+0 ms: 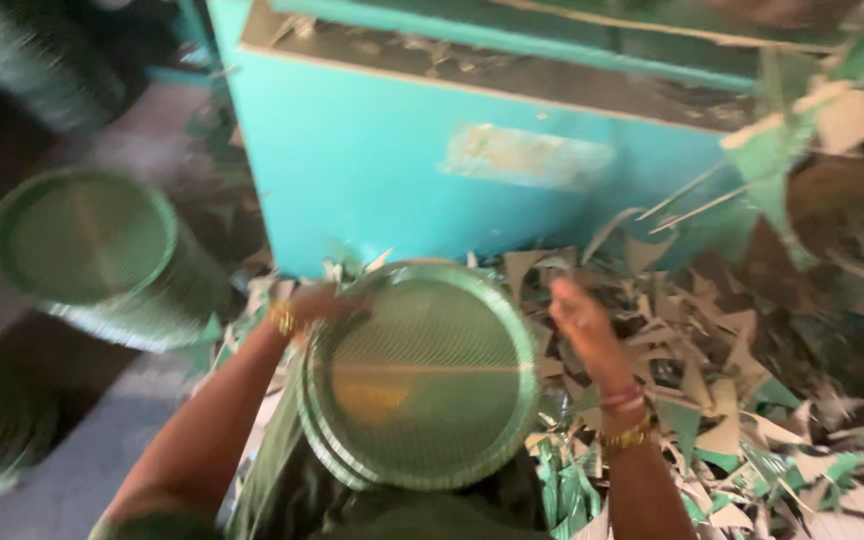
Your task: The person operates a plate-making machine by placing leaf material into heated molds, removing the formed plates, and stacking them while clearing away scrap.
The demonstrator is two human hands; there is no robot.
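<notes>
A stack of round, green ribbed paper plates (422,375) sits just below the teal machine (402,170), left hand (322,300) fingers gripping its rim, right hand (577,315) fingers open beside it

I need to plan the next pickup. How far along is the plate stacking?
Done: a tall stack of green plates lies at the left. In hand: the left hand and right hand flank a smaller pile of plates. Left: paper scraps cover the floor by the teal machine.
</notes>
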